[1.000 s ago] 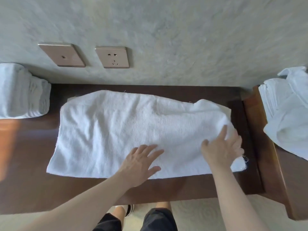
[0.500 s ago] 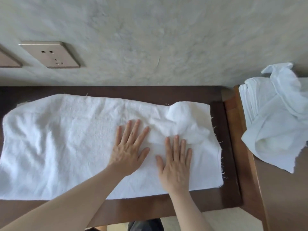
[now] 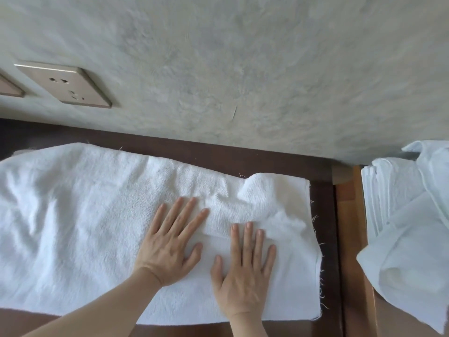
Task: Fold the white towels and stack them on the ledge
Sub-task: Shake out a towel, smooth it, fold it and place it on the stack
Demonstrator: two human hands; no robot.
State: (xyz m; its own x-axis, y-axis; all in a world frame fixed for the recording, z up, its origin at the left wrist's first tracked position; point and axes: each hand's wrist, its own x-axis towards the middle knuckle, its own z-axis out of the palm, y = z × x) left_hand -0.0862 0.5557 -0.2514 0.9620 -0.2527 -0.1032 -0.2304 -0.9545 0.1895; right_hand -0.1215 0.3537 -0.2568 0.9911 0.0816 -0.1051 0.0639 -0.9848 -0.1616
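Observation:
A white towel (image 3: 80, 227) lies spread flat on the dark wooden ledge (image 3: 323, 215), folded lengthwise, with a raised wrinkle near its far right corner. My left hand (image 3: 170, 242) rests palm down on the towel's right half, fingers spread. My right hand (image 3: 243, 266) lies flat beside it, just to the right, fingers pointing toward the wall. Neither hand grips the cloth. A heap of other white towels (image 3: 408, 229) sits on the lighter wooden surface at the right.
A grey plastered wall (image 3: 243, 69) rises directly behind the ledge, with a beige socket plate (image 3: 65, 86) at the left. A raised wooden edge (image 3: 349, 239) separates the ledge from the right-hand surface.
My view has swung right, so the folded stack at the left has left the frame. Both hands moved from the towel's near right edge onto its right half and now press flat, side by side.

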